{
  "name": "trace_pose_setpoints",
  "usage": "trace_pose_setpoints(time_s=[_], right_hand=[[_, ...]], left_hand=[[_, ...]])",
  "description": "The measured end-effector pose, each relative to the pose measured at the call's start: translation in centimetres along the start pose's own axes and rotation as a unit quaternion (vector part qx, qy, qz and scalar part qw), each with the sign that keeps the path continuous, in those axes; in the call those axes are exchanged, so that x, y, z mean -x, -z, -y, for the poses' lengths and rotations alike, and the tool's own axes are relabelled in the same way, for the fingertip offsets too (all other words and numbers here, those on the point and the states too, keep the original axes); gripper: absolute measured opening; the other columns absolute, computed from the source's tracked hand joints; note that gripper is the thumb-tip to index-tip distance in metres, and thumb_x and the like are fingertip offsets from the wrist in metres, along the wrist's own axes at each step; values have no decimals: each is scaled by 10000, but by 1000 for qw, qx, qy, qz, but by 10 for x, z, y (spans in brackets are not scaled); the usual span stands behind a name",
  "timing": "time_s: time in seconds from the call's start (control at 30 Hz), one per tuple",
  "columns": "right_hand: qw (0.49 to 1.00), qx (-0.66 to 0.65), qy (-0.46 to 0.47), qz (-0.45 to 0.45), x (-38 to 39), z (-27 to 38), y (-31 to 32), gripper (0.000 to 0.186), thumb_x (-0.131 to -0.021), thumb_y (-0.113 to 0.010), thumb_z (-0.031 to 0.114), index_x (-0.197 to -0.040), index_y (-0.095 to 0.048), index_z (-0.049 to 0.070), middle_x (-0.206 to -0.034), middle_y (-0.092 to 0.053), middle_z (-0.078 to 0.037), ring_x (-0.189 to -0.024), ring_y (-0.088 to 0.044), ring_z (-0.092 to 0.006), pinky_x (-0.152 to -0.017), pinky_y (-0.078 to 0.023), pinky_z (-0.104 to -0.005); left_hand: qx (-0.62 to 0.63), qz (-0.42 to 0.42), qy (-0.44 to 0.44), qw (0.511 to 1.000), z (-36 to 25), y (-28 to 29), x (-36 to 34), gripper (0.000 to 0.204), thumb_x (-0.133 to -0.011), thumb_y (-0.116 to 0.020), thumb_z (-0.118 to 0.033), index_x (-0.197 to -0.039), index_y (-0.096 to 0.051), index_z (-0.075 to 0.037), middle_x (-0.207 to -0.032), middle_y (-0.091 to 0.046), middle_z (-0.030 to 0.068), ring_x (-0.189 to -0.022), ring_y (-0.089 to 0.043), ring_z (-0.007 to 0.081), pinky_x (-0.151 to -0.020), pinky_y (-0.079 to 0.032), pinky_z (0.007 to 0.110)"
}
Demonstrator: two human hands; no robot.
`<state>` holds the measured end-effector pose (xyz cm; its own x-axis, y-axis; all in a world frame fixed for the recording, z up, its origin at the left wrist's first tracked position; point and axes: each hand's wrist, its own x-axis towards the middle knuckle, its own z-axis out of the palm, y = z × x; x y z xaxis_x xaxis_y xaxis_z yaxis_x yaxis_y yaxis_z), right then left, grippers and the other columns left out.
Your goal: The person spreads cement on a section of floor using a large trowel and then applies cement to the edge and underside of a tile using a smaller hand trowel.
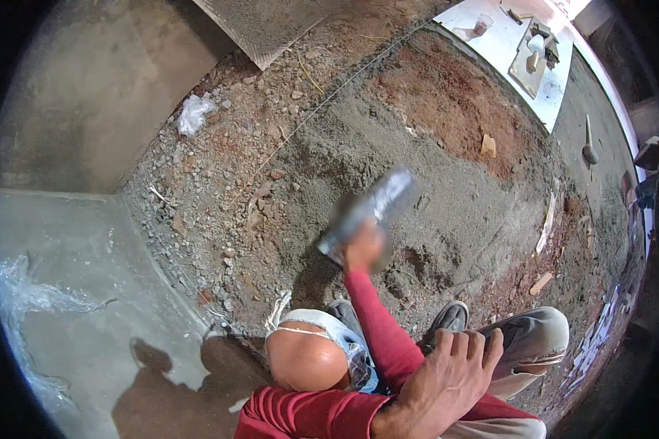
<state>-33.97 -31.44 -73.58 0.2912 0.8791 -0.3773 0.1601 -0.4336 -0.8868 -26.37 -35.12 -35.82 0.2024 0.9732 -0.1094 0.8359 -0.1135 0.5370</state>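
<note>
My right hand (366,247) grips a flat, silvery metal trowel (388,196) by its near part, over loose grey sandy mortar (461,212). Motion blurs both the trowel and the fingers, and its handle is hidden. My left arm crosses over the right one, both in red sleeves. Near my right knee (538,333), my left hand (447,384) has its fingers extended and slightly bent, with nothing visible in them. I squat with my shoes at the mortar's near edge; my left knee (307,358) shows bare through torn trousers.
A taut string (329,99) runs diagonally over rubble. Large grey slabs (88,110) lie at left, with clear plastic sheeting (29,300) on the nearer one. A white board (483,51) at far right carries a cup (483,23) and tools. A small trowel (589,150) lies beyond.
</note>
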Motion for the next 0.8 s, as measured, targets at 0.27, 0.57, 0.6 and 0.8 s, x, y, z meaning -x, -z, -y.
trace_pose_setpoints(time_s=[0.27, 0.57, 0.6, 0.8], right_hand=[[967, 105, 125, 197, -80, 89, -119, 495, -969, -601, 409, -1159, -566, -47, -1049, -663, -353, -1015, -635, -524, -882, -493, -556], [965, 233, 85, 81, -101, 52, 77, 556, -961, -566, 519, -1178, -519, 10, -909, -655, -376, -835, -642, -564, -730, -494, -623], [960, 251, 125, 19, -111, 47, 112, 539, -963, -574, 508, -1157, -527, 8, -930, -655, -371, -858, -638, -562, -737, -493, -611], [959, 224, 91, -144, -141, 39, 209, 545, -977, -608, 484, -1005, -634, -60, -923, -691, -278, -848, -682, -429, -784, -513, -499]], left_hand=[[15, 18, -46, 999, 1, 5, -14, 438, -954, -514, -171, -1368, -538, -29, -994, -623, 123, -923, -589, 243, -885, -441, 404], [5, 33, -51, 998, 10, 17, -15, 455, -935, -521, -160, -1371, -526, -31, -984, -614, 102, -913, -587, 225, -868, -438, 386], [-5, 19, -57, 998, 10, 16, -14, 470, -923, -575, -191, -1364, -526, -33, -961, -622, 103, -904, -600, 219, -851, -441, 387], [-42, 31, -70, 996, 6, 4, -5, 466, -957, -504, -163, -1396, -520, -10, -942, -606, 83, -843, -583, 204, -806, -442, 364]])
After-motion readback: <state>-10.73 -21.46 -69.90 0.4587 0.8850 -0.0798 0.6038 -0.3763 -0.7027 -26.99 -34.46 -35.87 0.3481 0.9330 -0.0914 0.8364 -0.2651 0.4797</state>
